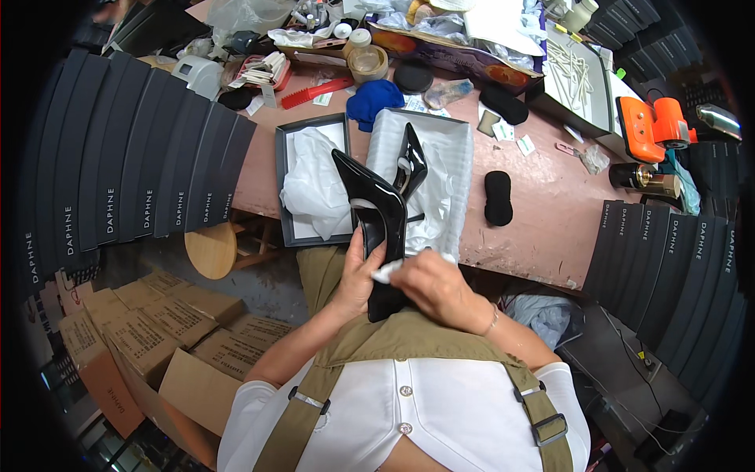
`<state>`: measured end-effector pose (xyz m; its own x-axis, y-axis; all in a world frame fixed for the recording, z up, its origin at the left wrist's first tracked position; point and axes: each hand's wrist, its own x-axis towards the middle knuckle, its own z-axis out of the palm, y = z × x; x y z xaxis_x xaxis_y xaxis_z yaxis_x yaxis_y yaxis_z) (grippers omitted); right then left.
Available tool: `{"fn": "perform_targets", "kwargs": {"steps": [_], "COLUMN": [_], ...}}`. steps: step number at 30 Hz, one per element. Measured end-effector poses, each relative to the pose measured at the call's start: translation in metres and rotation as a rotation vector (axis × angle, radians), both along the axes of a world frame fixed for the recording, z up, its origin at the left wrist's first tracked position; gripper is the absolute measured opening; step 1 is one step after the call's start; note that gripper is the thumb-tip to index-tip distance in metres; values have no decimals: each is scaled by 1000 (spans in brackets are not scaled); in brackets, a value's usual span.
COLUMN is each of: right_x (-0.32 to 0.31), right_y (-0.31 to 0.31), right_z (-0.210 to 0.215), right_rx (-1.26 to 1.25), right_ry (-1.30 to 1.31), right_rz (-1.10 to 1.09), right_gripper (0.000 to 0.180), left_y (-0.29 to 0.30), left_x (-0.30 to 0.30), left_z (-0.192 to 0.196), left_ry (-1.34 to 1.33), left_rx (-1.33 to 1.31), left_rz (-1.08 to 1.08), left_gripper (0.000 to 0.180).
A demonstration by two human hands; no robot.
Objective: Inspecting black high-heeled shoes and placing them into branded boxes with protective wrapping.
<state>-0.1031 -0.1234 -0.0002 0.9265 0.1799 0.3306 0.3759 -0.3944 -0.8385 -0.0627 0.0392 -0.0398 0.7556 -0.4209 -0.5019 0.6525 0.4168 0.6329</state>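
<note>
A glossy black high-heeled shoe (395, 206) with a pointed toe is held over my lap, its toe pointing away from me. My left hand (360, 277) grips it from the left, fingers wrapped at its back part. In my right hand (437, 289) a small white cloth (385, 272) is pinched and pressed against the shoe's right side. Beyond, the matching black shoe (410, 161) lies in an open shoe box (462, 149) lined with white tissue paper. To its left, the dark grey box lid (285, 206) holds crumpled white tissue (314, 177).
Tall rows of dark shoe boxes (134, 149) flank the pink table (543, 228) on the left, with more boxes (668, 252) at right. A black sponge (498, 198), blue cloth (373, 105), red brush (317, 92) and orange device (653, 130) lie about. Brown cartons (157, 315) fill the lower left.
</note>
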Motion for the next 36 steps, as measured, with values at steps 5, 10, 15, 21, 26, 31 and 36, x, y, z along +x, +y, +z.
{"fn": "perform_targets", "kwargs": {"steps": [5, 10, 15, 21, 26, 31, 36], "right_x": [-12, 25, 3, 60, 52, 15, 4], "right_y": [2, -8, 4, -20, -38, -26, 7], "right_z": [-2, -7, -3, -11, 15, 16, 9], "right_rx": [109, -74, 76, -37, 155, 78, -74], "right_ry": [16, -125, -66, -136, 62, 132, -99], "right_rz": [120, -127, 56, -374, -447, -229, 37], "right_gripper": [22, 26, 27, 20, 10, 12, 23], "left_y": [4, -2, 7, 9, 14, 19, 15], "left_x": [0, 0, 3, 10, 13, 13, 14], "left_z": [-3, 2, -8, -6, -9, -12, -12], "left_ry": [12, 9, -41, 61, 16, 37, -15], "left_rx": [13, 6, 27, -148, -147, -134, -133], "left_rz": [-36, -56, -59, -183, -191, -174, -171], "left_gripper": [36, 29, 38, 43, 58, 64, 46]}}
